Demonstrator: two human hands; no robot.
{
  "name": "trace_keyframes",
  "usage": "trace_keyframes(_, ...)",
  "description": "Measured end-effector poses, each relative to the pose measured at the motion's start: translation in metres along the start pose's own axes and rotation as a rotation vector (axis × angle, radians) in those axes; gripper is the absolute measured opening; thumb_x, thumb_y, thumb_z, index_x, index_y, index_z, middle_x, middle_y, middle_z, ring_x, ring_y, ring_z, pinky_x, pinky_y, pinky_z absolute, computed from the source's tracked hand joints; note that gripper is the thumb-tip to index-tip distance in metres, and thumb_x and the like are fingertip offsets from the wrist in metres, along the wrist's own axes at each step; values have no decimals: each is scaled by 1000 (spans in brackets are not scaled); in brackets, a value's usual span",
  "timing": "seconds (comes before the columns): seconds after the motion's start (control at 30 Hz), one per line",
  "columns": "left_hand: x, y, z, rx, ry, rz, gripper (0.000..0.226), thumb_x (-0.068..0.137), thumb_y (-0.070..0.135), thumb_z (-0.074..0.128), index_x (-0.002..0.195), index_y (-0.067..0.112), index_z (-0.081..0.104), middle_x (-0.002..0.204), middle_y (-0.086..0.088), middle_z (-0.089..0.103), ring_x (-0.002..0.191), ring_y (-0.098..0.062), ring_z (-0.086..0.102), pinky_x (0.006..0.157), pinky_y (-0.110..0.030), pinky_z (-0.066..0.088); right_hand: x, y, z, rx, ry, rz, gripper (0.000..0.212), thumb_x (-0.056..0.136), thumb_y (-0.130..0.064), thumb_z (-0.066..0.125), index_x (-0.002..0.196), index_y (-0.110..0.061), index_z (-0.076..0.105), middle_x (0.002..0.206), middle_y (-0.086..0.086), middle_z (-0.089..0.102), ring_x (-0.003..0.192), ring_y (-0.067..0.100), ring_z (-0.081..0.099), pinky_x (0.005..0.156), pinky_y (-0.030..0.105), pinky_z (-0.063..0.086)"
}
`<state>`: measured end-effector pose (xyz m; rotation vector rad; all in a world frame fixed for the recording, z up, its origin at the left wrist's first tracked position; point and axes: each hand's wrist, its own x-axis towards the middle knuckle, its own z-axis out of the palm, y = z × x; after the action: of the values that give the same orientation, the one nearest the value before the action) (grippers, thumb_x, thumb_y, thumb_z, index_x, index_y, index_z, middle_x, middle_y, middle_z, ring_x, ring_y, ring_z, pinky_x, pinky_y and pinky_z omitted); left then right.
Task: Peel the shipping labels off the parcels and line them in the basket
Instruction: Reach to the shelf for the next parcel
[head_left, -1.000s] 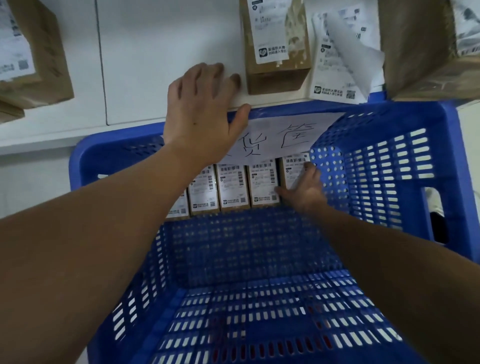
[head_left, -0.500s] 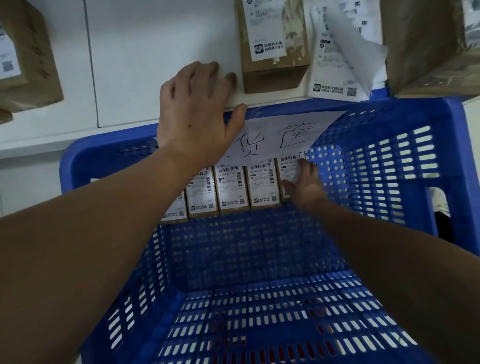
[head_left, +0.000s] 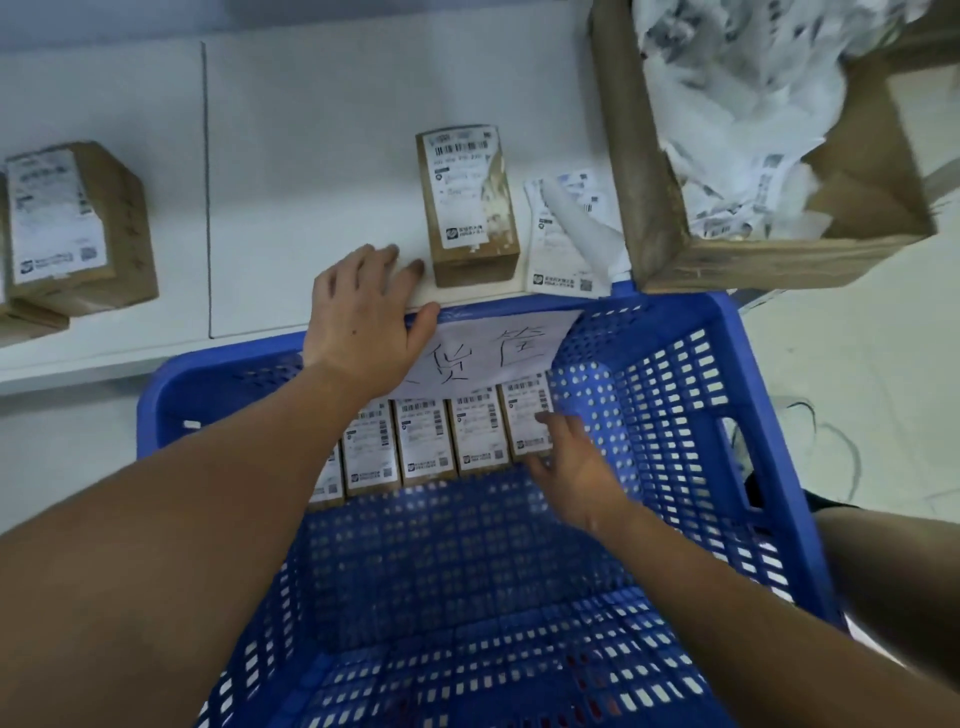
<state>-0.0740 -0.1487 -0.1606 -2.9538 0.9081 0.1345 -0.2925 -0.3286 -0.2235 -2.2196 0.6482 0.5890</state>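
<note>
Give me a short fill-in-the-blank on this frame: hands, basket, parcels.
1. The left hand rests on the far rim of the ____ basket.
2. The right hand touches the parcel at the ____ end of the row.
3. One parcel on the table lies just beyond the ____ hand.

Missing words: blue; right; left

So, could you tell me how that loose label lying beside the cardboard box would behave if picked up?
The loose label would probably flop: it is a thin sheet, one flap already curling up. It likely weighs almost nothing and could slide on the smooth white table. Any exposed adhesive might cling to fingers.
</note>
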Motion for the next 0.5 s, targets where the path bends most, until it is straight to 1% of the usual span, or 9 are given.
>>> trace_keyframes(0.07, -3, -1, -7, -79, -33, 9, 63, 105, 59, 25, 154, 22, 41, 159, -10, 38, 148, -32, 31, 119, -51, 30, -19, -11, -7, 13, 26, -58, 55, 102, -25, 59, 151, -14, 36, 152, 9, 37, 122, 25, 55, 103, 41, 49)
trace_keyframes(0.1, -3, -1, -11, -123, -48, 18, 62, 105, 57, 29, 153, 19, 42, 159, -12, 39, 147, -34, 33, 120, -51, 30, -26, -18, -12, 15, 37, -79, 55, 102, -26, 58, 151, -14, 37, 152, 9, 37, 124, 25, 54, 104, 39, 48)
trace_keyframes(0.17, -4, 0, -23, -199, -88, 29, 60, 106, 51, 38, 153, 14, 45, 159, -16, 40, 146, -35, 35, 121, -50, 29, -39, -35, -25, 13, 40, -105, 54, 103, -29, 56, 151, -15, 37, 153, 6, 37, 124, 24, 53, 102, 35, 47)
trace_keyframes(0.2, -6, 1, -30, -236, -119, 17, 56, 106, 46, 43, 152, 13, 47, 159, -16, 40, 146, -35, 35, 122, -48, 28, -43, -44, -31, 12, 37, -115, 53, 103, -30, 56, 151, -16, 36, 152, 5, 37, 124, 24, 53, 101, 36, 47)
trace_keyframes(0.27, -12, 5, -44, -305, -156, -7, 48, 105, 37, 51, 147, 14, 55, 154, -12, 47, 142, -30, 41, 119, -41, 30, -51, -60, -42, 9, 48, -156, 52, 103, -29, 56, 150, -16, 38, 150, 5, 40, 127, 24, 51, 104, 38, 46)
trace_keyframes(0.33, -26, 7, -61, -367, -165, -5, 44, 103, 34, 53, 143, 17, 58, 147, -6, 54, 135, -25, 46, 114, -37, 33, -57, -73, -53, 2, 69, -194, 51, 102, -29, 57, 149, -17, 39, 148, 5, 42, 129, 24, 50, 106, 39, 44)
trace_keyframes(0.43, -54, 7, -83, -413, -163, 28, 43, 104, 33, 51, 144, 20, 56, 145, -2, 53, 133, -21, 46, 111, -36, 35, -65, -87, -69, -35, 92, -242, 51, 102, -30, 58, 148, -17, 41, 147, 4, 43, 130, 22, 49, 105, 35, 43)
trace_keyframes(0.5, -71, 5, -97, -423, -156, 40, 42, 103, 33, 52, 144, 23, 55, 145, 1, 53, 132, -19, 46, 110, -37, 37, -68, -96, -82, -79, 107, -277, 51, 102, -30, 58, 148, -16, 40, 148, 3, 43, 130, 21, 49, 104, 32, 42)
